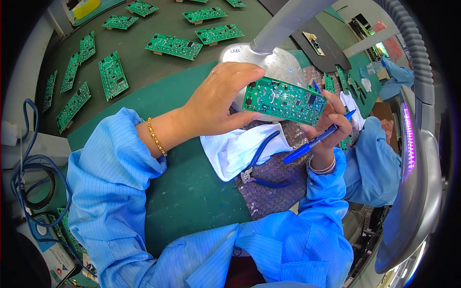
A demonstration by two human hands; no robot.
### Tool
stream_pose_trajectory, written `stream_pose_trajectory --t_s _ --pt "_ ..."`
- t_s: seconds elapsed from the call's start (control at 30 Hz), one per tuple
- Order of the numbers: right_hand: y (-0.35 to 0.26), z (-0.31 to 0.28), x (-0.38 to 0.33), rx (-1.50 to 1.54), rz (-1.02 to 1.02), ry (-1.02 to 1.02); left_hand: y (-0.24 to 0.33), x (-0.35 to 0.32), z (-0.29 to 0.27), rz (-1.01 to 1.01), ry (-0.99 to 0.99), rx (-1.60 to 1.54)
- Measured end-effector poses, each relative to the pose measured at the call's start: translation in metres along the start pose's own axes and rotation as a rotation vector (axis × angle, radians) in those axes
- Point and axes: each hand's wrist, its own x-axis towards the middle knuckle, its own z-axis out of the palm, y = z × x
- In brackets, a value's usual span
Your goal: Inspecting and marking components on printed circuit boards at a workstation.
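A green circuit board is held up between my two hands, its soldered face toward me. My left hand grips its left end between fingers and thumb. At the right end, my right hand holds the board's edge while a blue pen with a cap stays tucked between its fingers. Below the board lie a white cloth and blue-handled cutting pliers, both resting partly on a sheet of bubble wrap.
Several more green boards stand spread over the grey mat at the far left. A lamp's round metal base sits behind my hands, and its head hangs at the right. Beyond it shows a co-worker's blue sleeve. Cables loop at the left.
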Motion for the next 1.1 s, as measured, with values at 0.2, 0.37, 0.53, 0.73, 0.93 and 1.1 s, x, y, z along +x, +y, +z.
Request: stream_pose_trajectory --t_s 0.2,0.37,0.53,0.73,0.93,1.1 --pt "-0.0021 0.0006 0.0015 -0.033 -0.003 -0.003 0.0013 0.0011 -0.0002 0.01 0.014 0.018" --pt "-0.0014 0.0012 -0.0001 -0.044 -0.024 0.013 0.0025 0.0021 -0.001 0.014 0.015 0.03" --pt "-0.0035 0.0004 0.0016 -0.058 -0.023 -0.009 0.003 0.0023 -0.0024 0.024 0.014 0.046" --pt "-0.0021 -0.0005 0.0007 -0.009 -0.02 0.0 0.0017 0.0012 -0.0005 0.027 0.019 0.029" --pt "-0.0033 -0.0023 0.0033 -0.029 0.005 -0.022 0.0018 0.0003 -0.0015 0.023 0.017 0.001" --pt "-0.002 -0.0029 0.004 -0.051 0.047 -0.033 0.0026 0.0001 -0.0026 0.008 0.019 0.006"
